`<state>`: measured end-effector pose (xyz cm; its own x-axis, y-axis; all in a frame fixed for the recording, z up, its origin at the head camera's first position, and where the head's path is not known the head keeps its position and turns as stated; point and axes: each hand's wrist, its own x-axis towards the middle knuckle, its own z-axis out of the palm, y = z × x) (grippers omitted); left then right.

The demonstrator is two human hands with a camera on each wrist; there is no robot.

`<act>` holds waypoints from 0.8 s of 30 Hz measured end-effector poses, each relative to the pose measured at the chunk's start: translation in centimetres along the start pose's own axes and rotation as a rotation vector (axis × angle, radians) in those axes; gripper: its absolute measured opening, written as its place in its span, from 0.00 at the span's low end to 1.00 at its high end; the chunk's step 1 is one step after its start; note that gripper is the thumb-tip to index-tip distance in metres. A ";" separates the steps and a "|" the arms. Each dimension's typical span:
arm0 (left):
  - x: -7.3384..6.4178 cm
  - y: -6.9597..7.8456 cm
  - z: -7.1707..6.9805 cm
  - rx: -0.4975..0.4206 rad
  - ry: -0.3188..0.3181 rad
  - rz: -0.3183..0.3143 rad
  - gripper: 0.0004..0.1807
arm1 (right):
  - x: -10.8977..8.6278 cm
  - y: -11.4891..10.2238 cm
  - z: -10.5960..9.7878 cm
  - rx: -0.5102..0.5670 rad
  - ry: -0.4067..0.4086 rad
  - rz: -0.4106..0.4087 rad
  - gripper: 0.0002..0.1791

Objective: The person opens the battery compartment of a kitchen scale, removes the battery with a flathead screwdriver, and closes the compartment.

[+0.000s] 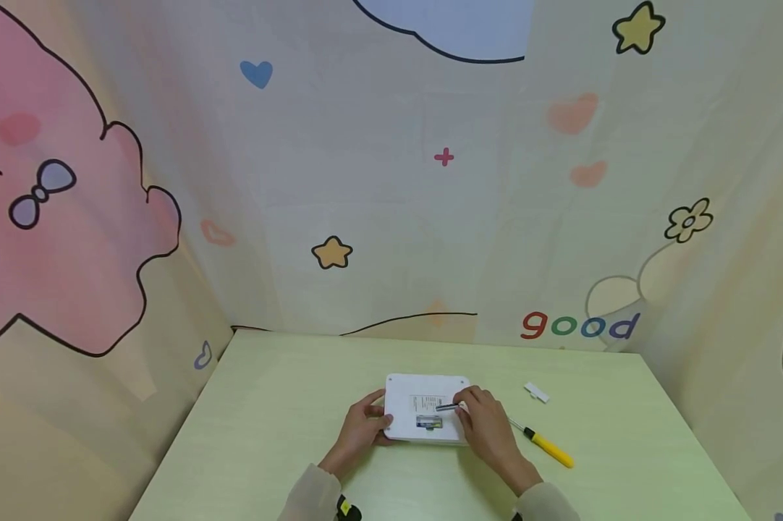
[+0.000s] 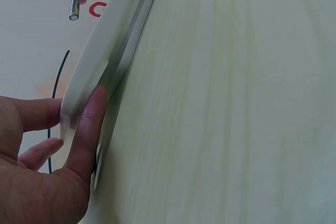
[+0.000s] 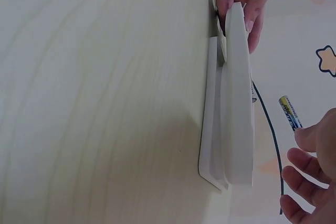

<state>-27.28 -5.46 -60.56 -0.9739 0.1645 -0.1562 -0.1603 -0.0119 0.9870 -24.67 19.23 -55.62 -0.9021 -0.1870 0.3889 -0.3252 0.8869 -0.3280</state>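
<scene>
A white rectangular device [image 1: 401, 394] lies back side up on the table, with a printed label and an open battery compartment [image 1: 428, 422]. One battery shows inside that compartment. My left hand [image 1: 360, 427] grips the device's left edge, thumb and fingers on either side of it, as the left wrist view also shows. Above the device, my right hand [image 1: 485, 427] pinches a slim cylindrical battery [image 3: 290, 113] by one end. In the head view this battery is over the label, just above the compartment. The right hand's other fingers are loosely curled in the right wrist view.
To the right of the device lies a screwdriver [image 1: 551, 449] with a yellow handle, its shaft partly behind my right hand. A small white battery cover [image 1: 537, 392] rests farther back on the pale table [image 1: 287, 376]. A printed curtain [image 1: 391, 202] hangs behind the table's far edge.
</scene>
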 end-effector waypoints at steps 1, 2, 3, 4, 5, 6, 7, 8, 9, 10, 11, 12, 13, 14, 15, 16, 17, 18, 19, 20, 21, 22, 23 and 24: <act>0.0 0.0 0.0 0.003 0.001 0.001 0.34 | 0.1 0.1 -0.1 0.000 0.009 -0.005 0.07; 0.0 0.0 0.0 0.004 0.001 0.001 0.34 | 0.1 0.2 -0.1 -0.004 0.022 -0.012 0.07; 0.0 0.0 0.0 0.007 0.000 0.005 0.34 | 0.1 0.3 -0.3 -0.003 0.032 -0.016 0.07; 0.0 0.1 0.0 0.007 0.001 0.004 0.34 | 0.2 0.4 -0.3 -0.006 0.042 -0.022 0.07; 0.0 0.1 0.0 0.007 0.003 0.003 0.34 | 0.2 0.5 -0.4 -0.006 0.049 -0.024 0.07; 0.0 0.1 0.0 0.007 0.004 0.002 0.34 | 0.3 0.6 -0.5 -0.008 0.055 -0.026 0.07; 0.0 0.1 0.0 0.009 0.005 0.003 0.34 | 0.3 0.8 -0.7 -0.011 0.061 -0.028 0.07; 0.0 0.1 0.0 0.010 0.007 0.002 0.34 | 0.3 0.9 -0.8 -0.015 0.064 -0.027 0.07; 0.1 0.1 0.0 0.011 0.010 0.000 0.34 | 0.4 1.1 -0.9 -0.017 0.065 -0.026 0.07; 0.1 0.1 0.0 0.007 0.011 -0.005 0.34 | 0.4 1.2 -1.0 -0.023 0.067 -0.026 0.08; 0.1 0.1 0.0 0.007 0.012 -0.005 0.34 | 0.4 1.4 -1.1 -0.026 0.067 -0.024 0.08; 0.1 0.0 0.0 0.011 0.011 0.000 0.34 | 0.4 1.6 -1.3 -0.032 0.069 -0.025 0.08; 0.1 0.0 0.0 0.011 0.011 0.001 0.34 | 0.4 1.8 -1.4 -0.033 0.071 -0.027 0.08; 0.1 0.0 0.0 0.011 0.010 0.000 0.34 | 0.3 2.0 -1.5 -0.037 0.073 -0.026 0.08; 0.1 0.0 0.0 0.011 0.010 -0.001 0.35 | 0.3 2.2 -1.6 -0.039 0.075 -0.027 0.08; 0.1 -0.1 0.0 0.013 0.008 0.001 0.35 | 0.2 2.4 -1.7 -0.043 0.077 -0.028 0.07; 0.0 -0.1 0.0 0.018 0.009 0.002 0.34 | 0.2 2.6 -1.8 -0.045 0.081 -0.031 0.07; 0.0 -0.1 0.0 0.019 0.008 0.003 0.35 | 0.1 2.8 -1.9 -0.047 0.089 -0.035 0.08; 0.0 -0.1 0.0 0.018 0.008 -0.001 0.35 | 0.0 2.9 -1.9 -0.048 0.096 -0.038 0.08; 0.0 -0.1 0.0 0.019 0.006 0.001 0.35 | 0.0 3.1 -2.0 -0.053 0.107 -0.043 0.08; 0.0 -0.1 -0.1 0.021 0.005 0.004 0.34 | 0.0 3.3 -2.0 -0.052 0.117 -0.049 0.08; 0.0 -0.1 -0.1 0.023 0.004 0.008 0.34 | 0.0 3.5 -2.1 -0.052 0.127 -0.054 0.08; 0.0 0.0 -0.1 0.021 0.003 0.008 0.34 | 0.0 3.7 -2.2 -0.053 0.137 -0.059 0.08; 0.0 0.0 -0.1 0.017 0.000 0.009 0.34 | -0.1 3.8 -2.2 -0.051 0.145 -0.061 0.09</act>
<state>-27.29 -5.53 -60.56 -0.9754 0.1643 -0.1470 -0.1484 0.0037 0.9889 -25.24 23.58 -54.98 -0.8295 -0.1819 0.5280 -0.3602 0.8968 -0.2569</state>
